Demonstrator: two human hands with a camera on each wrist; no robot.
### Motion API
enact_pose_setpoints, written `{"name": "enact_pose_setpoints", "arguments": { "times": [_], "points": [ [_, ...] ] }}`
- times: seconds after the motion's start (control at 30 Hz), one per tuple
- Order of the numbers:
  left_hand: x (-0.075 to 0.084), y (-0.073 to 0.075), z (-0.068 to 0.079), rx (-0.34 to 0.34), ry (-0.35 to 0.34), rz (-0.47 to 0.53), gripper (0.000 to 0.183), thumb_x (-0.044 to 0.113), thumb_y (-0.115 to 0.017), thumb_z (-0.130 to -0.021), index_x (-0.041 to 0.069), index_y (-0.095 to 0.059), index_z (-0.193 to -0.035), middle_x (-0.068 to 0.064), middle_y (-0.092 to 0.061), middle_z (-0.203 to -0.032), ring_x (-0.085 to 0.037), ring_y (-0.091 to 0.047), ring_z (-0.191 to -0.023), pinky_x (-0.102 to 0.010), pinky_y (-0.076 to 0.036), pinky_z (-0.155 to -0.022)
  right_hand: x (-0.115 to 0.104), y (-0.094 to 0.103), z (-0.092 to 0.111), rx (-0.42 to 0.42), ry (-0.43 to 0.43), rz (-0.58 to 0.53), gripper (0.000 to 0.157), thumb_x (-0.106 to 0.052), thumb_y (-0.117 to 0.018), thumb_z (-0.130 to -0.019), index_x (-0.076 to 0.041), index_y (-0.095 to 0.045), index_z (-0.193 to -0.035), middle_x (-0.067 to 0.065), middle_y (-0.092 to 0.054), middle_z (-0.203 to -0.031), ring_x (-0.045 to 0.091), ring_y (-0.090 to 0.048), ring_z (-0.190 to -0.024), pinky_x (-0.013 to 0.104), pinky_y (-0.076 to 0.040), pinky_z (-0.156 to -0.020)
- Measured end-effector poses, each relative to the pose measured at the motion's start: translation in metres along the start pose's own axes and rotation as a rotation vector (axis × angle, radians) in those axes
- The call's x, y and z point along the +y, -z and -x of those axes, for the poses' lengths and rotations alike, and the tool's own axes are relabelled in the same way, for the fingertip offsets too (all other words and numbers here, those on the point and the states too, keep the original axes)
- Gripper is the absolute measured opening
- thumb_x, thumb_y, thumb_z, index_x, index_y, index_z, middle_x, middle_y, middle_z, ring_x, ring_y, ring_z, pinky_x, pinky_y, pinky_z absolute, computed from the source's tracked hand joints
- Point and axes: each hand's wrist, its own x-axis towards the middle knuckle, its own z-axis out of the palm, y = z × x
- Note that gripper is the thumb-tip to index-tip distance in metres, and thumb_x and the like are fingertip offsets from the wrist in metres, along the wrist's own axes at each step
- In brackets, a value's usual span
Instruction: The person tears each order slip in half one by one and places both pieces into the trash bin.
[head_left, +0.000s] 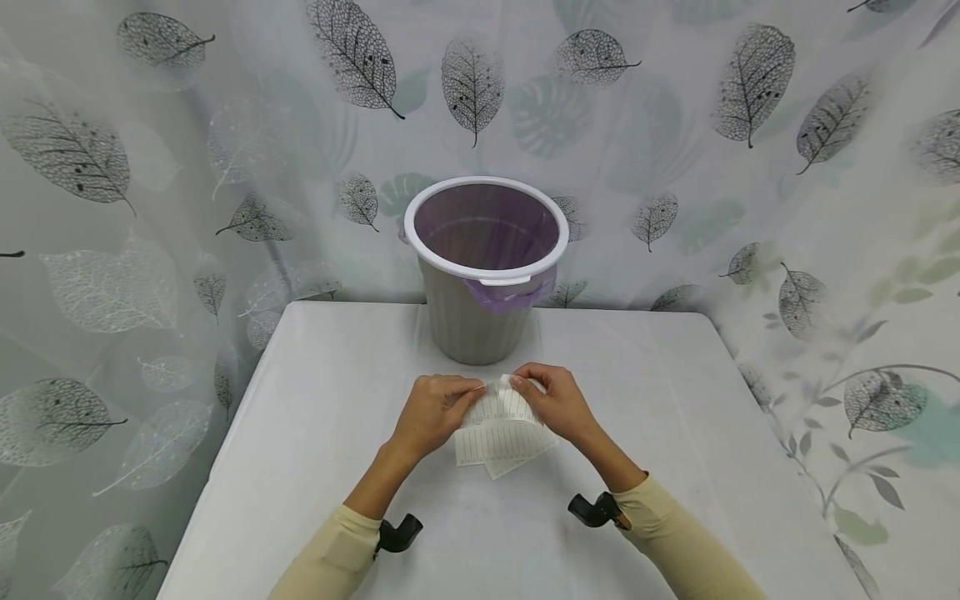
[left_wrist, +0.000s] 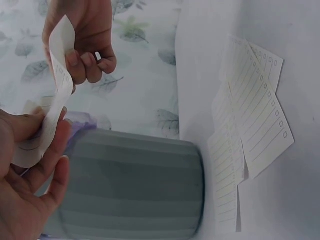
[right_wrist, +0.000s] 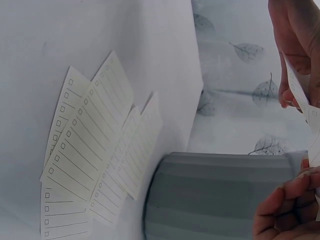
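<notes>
Both hands hold a curled piece of white lined paper (left_wrist: 61, 90) with small printed checkboxes, raised in front of the bin. My left hand (head_left: 433, 412) pinches one end between thumb and fingers. At the other end, my right hand (head_left: 553, 402) pinches the paper with its thumb and fingertips. In the left wrist view the strip bends in a wave from one hand to the other. Below the hands, several pieces of the same checklist paper (head_left: 506, 442) lie overlapping on the table. The right wrist view cuts off part of the held paper at its edge.
A grey bin (head_left: 480, 321) with a white rim and a purple liner stands at the back of the white-covered table (head_left: 337, 358). Behind it hangs a leaf-patterned curtain (head_left: 472, 100). Black wrist mounts (head_left: 400, 533) sit at both sleeves.
</notes>
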Motion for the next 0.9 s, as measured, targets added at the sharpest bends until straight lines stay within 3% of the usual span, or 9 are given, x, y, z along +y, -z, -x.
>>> {"name": "enact_pose_setpoints", "arguments": {
  "times": [0.3,0.57,0.73,0.9],
  "points": [
    [0.0009,-0.0001,-0.0003,0.015,-0.003,0.005,0.011,-0.003,-0.079,-0.089,-0.002,-0.082,-0.1,-0.01,-0.078,-0.097,-0.022,-0.076,-0.087,-0.033,-0.061,-0.075,0.0,0.0004,0.001,0.012,-0.007,0.017,0.016,-0.014,-0.067,-0.104,-0.004,-0.078,-0.098,0.003,-0.075,-0.094,0.018,-0.064,-0.082,0.033,-0.052,-0.076],
    [0.0014,-0.0003,0.0002,0.027,-0.011,0.006,0.011,-0.003,-0.08,-0.089,-0.001,-0.082,-0.1,-0.008,-0.078,-0.096,-0.02,-0.076,-0.084,-0.03,-0.06,-0.069,-0.0005,-0.0002,0.0016,0.024,-0.002,-0.002,0.016,-0.011,-0.067,-0.103,-0.001,-0.077,-0.099,0.012,-0.075,-0.095,0.025,-0.064,-0.08,0.03,-0.051,-0.072],
    [0.0028,0.0003,0.0006,0.036,-0.017,0.004,0.011,-0.003,-0.08,-0.089,-0.001,-0.082,-0.099,-0.008,-0.078,-0.095,-0.018,-0.075,-0.079,-0.03,-0.059,-0.064,0.0006,-0.0005,0.0013,0.027,-0.001,0.003,0.015,-0.01,-0.067,-0.103,0.0,-0.077,-0.099,0.009,-0.075,-0.094,0.021,-0.063,-0.078,0.03,-0.051,-0.07],
    [0.0039,0.0013,0.0013,0.04,-0.005,-0.008,0.012,-0.002,-0.08,-0.089,0.0,-0.083,-0.101,-0.007,-0.078,-0.096,-0.019,-0.075,-0.082,-0.033,-0.06,-0.069,0.0026,0.0004,0.001,0.029,-0.006,0.025,0.016,-0.013,-0.067,-0.104,-0.003,-0.078,-0.098,0.005,-0.075,-0.094,0.02,-0.063,-0.079,0.032,-0.051,-0.073]
  ]
}}
